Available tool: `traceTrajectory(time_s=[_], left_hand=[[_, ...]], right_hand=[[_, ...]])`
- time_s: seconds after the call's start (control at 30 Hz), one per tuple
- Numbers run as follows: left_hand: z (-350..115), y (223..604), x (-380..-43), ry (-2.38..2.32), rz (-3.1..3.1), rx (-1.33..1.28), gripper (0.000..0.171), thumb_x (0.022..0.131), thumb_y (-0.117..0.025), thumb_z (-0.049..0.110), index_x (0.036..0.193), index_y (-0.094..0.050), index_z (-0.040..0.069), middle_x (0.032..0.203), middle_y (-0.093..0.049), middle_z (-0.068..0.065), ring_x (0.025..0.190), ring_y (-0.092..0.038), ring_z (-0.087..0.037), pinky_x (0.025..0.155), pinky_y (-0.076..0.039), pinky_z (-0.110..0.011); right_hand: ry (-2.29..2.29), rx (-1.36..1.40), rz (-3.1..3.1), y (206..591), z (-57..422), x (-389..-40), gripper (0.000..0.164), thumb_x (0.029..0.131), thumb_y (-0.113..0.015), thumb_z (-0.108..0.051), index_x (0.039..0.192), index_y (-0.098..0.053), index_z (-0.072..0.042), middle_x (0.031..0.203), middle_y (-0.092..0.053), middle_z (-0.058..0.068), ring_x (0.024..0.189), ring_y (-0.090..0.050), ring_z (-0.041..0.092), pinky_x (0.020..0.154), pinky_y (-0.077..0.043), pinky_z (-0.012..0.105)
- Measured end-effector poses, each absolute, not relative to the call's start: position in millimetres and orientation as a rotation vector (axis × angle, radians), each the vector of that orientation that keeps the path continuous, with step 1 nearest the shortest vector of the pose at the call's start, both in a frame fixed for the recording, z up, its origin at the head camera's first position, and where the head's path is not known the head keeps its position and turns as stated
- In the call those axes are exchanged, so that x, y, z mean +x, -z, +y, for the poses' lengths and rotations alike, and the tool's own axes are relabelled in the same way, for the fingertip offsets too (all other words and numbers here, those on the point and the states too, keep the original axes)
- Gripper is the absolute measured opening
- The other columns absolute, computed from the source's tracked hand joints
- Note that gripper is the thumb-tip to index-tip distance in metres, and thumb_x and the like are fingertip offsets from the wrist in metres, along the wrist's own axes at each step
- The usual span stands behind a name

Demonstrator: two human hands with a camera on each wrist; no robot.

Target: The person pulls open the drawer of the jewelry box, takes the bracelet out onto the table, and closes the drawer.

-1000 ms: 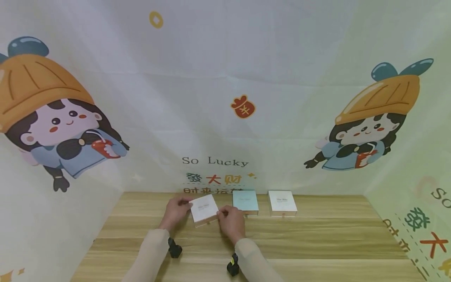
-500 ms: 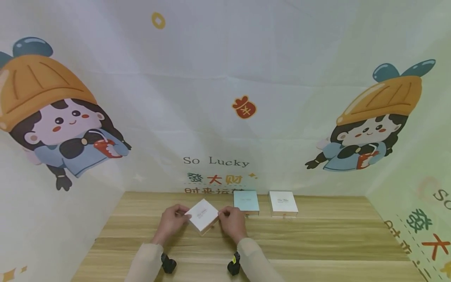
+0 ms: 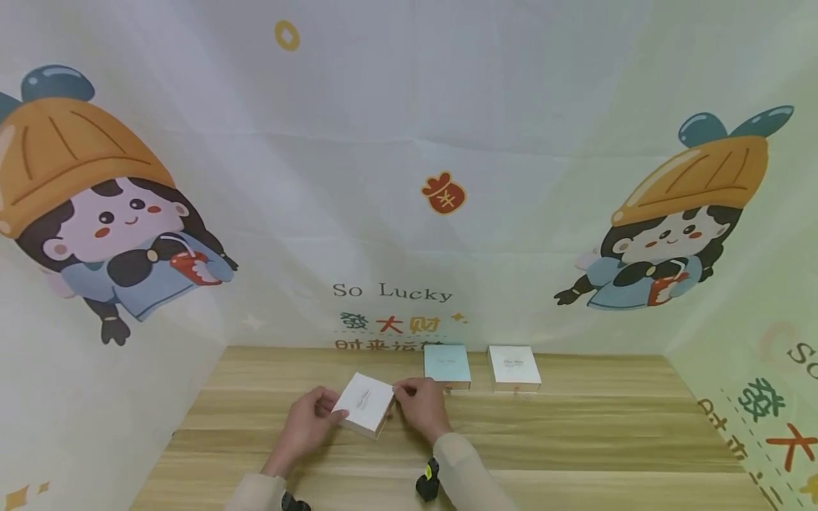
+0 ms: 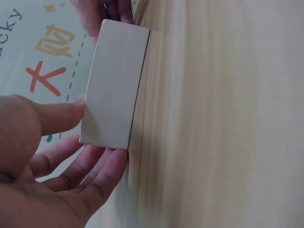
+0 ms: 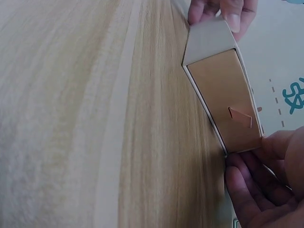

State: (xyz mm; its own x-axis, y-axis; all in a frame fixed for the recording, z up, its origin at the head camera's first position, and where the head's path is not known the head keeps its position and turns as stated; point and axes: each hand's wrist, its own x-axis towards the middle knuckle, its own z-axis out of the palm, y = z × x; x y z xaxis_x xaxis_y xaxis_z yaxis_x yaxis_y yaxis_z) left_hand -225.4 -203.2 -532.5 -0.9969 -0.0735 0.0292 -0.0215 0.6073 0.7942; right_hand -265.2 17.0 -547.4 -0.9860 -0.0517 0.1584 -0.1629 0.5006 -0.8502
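Two hands (image 3: 308, 423) (image 3: 423, 407); smooth square box (image 3: 365, 402)

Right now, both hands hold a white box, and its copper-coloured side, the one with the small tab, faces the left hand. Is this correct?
Not quite: the copper-coloured side with the small tab faces the right hand, not the left hand, as the right wrist view shows. The rest is correct: both hands hold the white box.
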Motion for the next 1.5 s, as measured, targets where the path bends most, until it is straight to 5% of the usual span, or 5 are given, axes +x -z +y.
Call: traceTrajectory(time_s=[0.9,1.2,1.5], left_hand=[[-195,533,-179,1.341,-2.73,0.156,0.025,0.086,-0.08,0.009,0.102,-0.064,-0.001,0.094,-0.067,-0.009,0.083,-0.061,-0.015,0.071,-0.051,-0.021],[-200,523,-186,1.056,-2.821,0.006,0.037,0.091,-0.077,0.03,0.112,-0.069,0.0,0.112,-0.068,-0.015,0.104,-0.064,-0.03,0.092,-0.055,-0.048],[-200,513,-199,0.937,-2.825,-0.237,0.065,0.085,-0.082,0.041,0.132,-0.062,0.001,0.13,-0.06,-0.017,0.126,-0.055,-0.038,0.105,-0.049,-0.056]], right_hand=[[-1.497,0.379,-2.685,549,10,-260,0.015,0.099,-0.068,-0.017,0.101,-0.081,-0.01,0.098,-0.079,0.005,0.089,-0.069,0.013,0.08,-0.056,0.033],[-1.518,0.459,-2.822,539,18,-268,0.026,0.101,-0.063,-0.027,0.116,-0.075,-0.01,0.109,-0.076,0.005,0.1,-0.068,0.018,0.089,-0.057,0.041],[-1.731,0.451,-2.903,533,29,-264,0.037,0.102,-0.063,-0.034,0.122,-0.069,-0.004,0.103,-0.075,0.007,0.086,-0.07,0.018,0.073,-0.058,0.033]])
